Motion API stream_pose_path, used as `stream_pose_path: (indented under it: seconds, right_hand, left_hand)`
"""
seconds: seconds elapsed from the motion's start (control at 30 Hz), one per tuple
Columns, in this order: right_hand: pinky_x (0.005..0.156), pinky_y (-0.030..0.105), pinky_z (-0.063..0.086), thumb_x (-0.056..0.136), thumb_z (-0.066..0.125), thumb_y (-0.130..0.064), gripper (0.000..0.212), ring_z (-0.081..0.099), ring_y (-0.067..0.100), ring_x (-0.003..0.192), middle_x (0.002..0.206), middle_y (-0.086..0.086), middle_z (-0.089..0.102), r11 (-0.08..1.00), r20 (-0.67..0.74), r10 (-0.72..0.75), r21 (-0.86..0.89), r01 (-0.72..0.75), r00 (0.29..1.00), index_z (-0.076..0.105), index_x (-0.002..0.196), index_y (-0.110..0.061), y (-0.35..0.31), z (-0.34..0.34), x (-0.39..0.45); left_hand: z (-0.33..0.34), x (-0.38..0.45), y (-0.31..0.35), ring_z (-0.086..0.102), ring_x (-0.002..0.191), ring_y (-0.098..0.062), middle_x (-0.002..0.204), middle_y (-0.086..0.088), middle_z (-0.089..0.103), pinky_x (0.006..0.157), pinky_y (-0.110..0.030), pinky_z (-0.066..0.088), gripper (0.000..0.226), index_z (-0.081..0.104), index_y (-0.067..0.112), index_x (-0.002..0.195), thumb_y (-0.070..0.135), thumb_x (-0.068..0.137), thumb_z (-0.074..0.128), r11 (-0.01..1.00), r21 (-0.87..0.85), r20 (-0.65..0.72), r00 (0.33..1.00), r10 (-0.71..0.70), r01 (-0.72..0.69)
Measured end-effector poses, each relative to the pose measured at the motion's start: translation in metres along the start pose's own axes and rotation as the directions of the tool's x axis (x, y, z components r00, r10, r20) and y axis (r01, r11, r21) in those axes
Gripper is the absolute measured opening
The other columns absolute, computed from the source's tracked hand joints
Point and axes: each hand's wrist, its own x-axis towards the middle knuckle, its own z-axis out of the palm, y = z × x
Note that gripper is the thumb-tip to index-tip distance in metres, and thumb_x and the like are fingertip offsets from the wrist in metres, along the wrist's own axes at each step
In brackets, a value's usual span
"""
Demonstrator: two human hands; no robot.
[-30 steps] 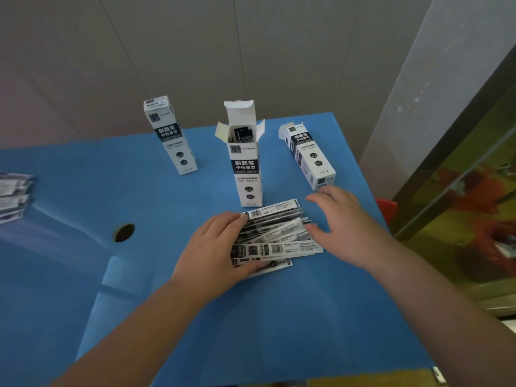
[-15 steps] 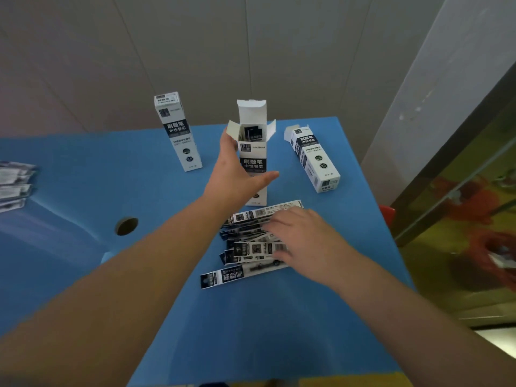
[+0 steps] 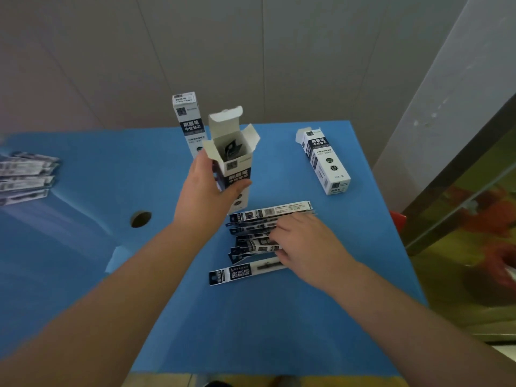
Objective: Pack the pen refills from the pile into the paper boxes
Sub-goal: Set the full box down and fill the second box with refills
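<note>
Left hand [image 3: 205,188] grips the open box [image 3: 233,166] mid-body, thumb curled across its front, box tilted. Right hand [image 3: 304,244], fingers bent, rests on the pile of pen refills [image 3: 259,238] at the box's 5 o'clock; grasp cannot be told.

Open box [image 3: 234,163]: thin paperboard, matt white with dark printed panels; inner faces of the flaps bare, unprinted grey-white. Closed upright box [image 3: 187,118] and lying box [image 3: 324,160]: same printed paperboard, matt. Pen refill packs [image 3: 265,238]: flat sleeves, printed, slightly glossy with a faint sheen; paper or plastic film cannot be told. Tabletop [image 3: 279,317]: blue, smooth, matt, uniform, soft reflections at left. Wall panels [image 3: 209,51]: smooth, matt, pale.
</note>
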Motion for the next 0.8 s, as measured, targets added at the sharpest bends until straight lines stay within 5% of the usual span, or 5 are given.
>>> stream_pose_path:
  seconds: [0.4, 0.67, 0.8]
  right_hand:
    - [0.072, 0.037, 0.047, 0.083, 0.059, -0.014, 0.01, 0.059, 0.025, 0.083, 0.084, 0.0, 0.059, 0.998, 0.06, 0.022, -0.052, -0.019, 0.998, 0.069, 0.083, -0.016, -0.002, -0.01, 0.01]
    - [0.059, 0.031, 0.04, 0.08, 0.058, -0.016, 0.015, 0.06, 0.026, 0.075, 0.078, 0.001, 0.064, 0.995, 0.083, 0.091, -0.047, -0.088, 0.992, 0.046, 0.072, -0.02, -0.005, -0.026, 0.02]
    - [0.052, 0.029, 0.033, 0.083, 0.056, -0.022, 0.012, 0.057, 0.022, 0.068, 0.076, -0.001, 0.059, 0.978, 0.146, 0.187, 0.061, -0.197, 0.972, 0.052, 0.072, -0.019, -0.006, -0.031, 0.024]
  left_hand:
    - [-0.023, -0.058, -0.026, 0.055, 0.106, 0.016, 0.121, 0.02, 0.062, 0.082, -0.02, 0.046, 0.057, 0.049, 0.042, 0.125, 0.045, 0.08, 0.084, 0.99, -0.009, -0.071, 0.987, -0.144, 0.144]
    - [-0.032, -0.055, -0.033, 0.052, 0.105, 0.021, 0.121, 0.021, 0.059, 0.078, -0.014, 0.042, 0.058, 0.05, 0.038, 0.127, 0.048, 0.08, 0.083, 0.991, -0.032, -0.075, 0.989, -0.13, 0.128]
    - [-0.038, -0.049, -0.036, 0.055, 0.107, 0.014, 0.124, 0.02, 0.06, 0.079, -0.012, 0.042, 0.061, 0.051, 0.037, 0.131, 0.053, 0.079, 0.079, 0.995, -0.034, -0.054, 0.994, -0.1, 0.098]
